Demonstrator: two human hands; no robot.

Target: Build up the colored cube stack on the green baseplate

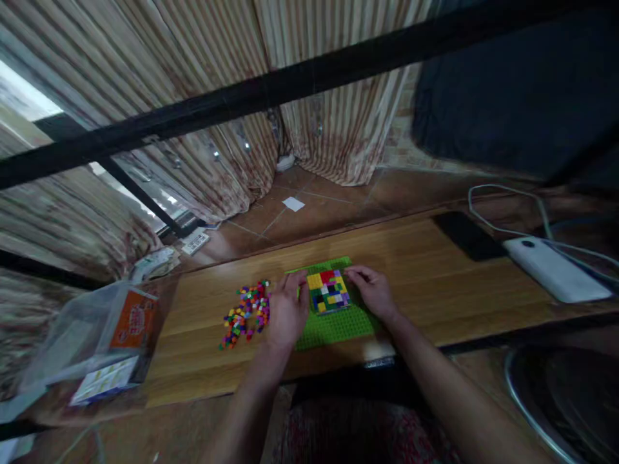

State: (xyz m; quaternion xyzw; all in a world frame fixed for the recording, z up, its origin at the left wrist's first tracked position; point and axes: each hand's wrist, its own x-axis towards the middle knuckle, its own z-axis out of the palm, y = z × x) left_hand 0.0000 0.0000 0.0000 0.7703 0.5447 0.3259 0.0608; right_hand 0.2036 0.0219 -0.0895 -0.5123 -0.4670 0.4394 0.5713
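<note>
Bracing the green baseplate (338,330) on the tabletop (435,283): left hand (286,314) curling fingers against the brick patch (329,290), right hand (373,293) bending fingers at its right edge, pinching anything or not being unclear. Seemingly filling only part, leaving most studs bare, loose bricks (244,312) waiting just left.

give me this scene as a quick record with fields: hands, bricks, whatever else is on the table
surface: wooden table
left hand: on the left edge of the green baseplate, beside the brick patch
right hand: fingers at the right edge of the brick patch
brick patch: yellow, red, blue and purple pieces on the baseplate's far half
loose bricks: mixed colours, scattered left of the left hand
left end: plastic bag with an orange label
right end: black phone, white power bank, cable
</note>
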